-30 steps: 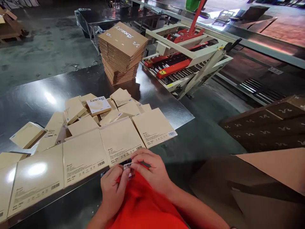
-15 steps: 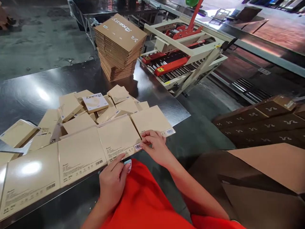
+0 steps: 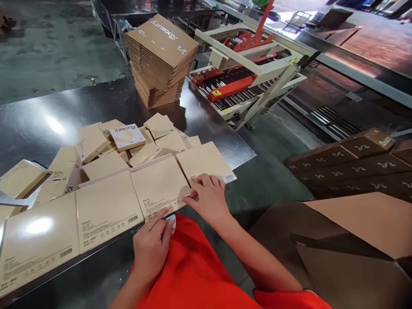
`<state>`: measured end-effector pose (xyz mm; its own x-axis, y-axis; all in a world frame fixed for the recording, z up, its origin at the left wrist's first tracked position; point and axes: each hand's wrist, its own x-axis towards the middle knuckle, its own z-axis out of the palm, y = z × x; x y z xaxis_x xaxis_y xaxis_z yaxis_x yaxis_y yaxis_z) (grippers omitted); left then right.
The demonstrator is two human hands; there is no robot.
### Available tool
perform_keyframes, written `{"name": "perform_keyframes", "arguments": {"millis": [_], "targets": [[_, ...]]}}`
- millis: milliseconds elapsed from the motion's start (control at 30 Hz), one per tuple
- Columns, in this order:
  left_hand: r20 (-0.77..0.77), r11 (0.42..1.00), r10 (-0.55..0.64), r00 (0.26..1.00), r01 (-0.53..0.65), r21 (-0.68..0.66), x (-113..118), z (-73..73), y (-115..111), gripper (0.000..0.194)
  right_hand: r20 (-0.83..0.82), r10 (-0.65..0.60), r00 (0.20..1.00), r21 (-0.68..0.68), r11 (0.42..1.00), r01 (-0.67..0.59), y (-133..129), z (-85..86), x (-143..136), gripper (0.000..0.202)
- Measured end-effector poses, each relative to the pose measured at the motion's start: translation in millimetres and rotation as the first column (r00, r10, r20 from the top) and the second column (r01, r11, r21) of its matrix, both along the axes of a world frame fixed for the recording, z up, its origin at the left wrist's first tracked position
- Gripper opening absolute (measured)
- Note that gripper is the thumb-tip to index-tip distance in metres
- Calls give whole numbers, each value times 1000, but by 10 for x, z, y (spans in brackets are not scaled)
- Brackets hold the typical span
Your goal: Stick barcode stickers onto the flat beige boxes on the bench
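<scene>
A row of flat cream cartons [image 3: 107,201] with printed text and barcodes lies along the table's near edge. My left hand [image 3: 151,242] is closed around a small pale blue-and-white piece [image 3: 171,224], mostly hidden by the fingers. Its index finger reaches onto the lower edge of one carton [image 3: 161,180]. At that carton's lower right corner, my right hand [image 3: 210,201] rests with bent fingers and the thumb apart, the thumb covering the barcode spot. Those fingertips also lie over the edge of the rightmost carton [image 3: 204,161].
Behind the row is a loose heap of cream cartons, topped by a white-faced box [image 3: 128,137]. Flattened brown cardboard [image 3: 162,47] is stacked at the table's far edge. A roller conveyor machine [image 3: 238,81] stands beyond. Brown boxes [image 3: 360,159] and an open carton [image 3: 350,240] are at right.
My right thumb has slid left over the white barcode label, which showed beside it before. My left hand has barely moved. The whole view has shifted slightly.
</scene>
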<state>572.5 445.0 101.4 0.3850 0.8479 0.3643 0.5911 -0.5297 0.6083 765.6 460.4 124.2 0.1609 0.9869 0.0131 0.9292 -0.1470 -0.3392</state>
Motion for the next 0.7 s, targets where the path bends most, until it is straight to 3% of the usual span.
{"name": "perform_keyframes", "arguments": {"millis": [167,233,300,367,467,533,600,700], "targets": [[25,999,2,1000,-1,-52,-7,-5,9,24,-50,-20,999,-70,997,16,66,-15,80,15],[87,997,2,996,5,-77,-53,43,21,24,-132,-16,991,-67,998,8,51,10,93,7],[155,995,37,987,-23,-92,-134,115,22,24,-280,11,960,-1,1000,-11,-4,62,41,13],[201,992,97,975,-77,-104,-240,188,3,22,-500,111,859,100,993,-70,-90,133,-100,13],[240,984,150,959,-121,-134,-401,250,-54,20,-810,259,527,156,960,-232,-222,232,-441,28],[270,981,150,951,-109,-162,-494,251,-94,20,-907,226,355,126,951,-284,-276,266,-684,23],[314,973,149,938,-82,-216,-574,232,-127,15,-934,165,316,88,966,-243,-295,271,-875,12],[382,950,151,912,-27,-310,-678,199,-156,25,-927,136,350,68,978,-200,-290,248,-1034,11]]}}
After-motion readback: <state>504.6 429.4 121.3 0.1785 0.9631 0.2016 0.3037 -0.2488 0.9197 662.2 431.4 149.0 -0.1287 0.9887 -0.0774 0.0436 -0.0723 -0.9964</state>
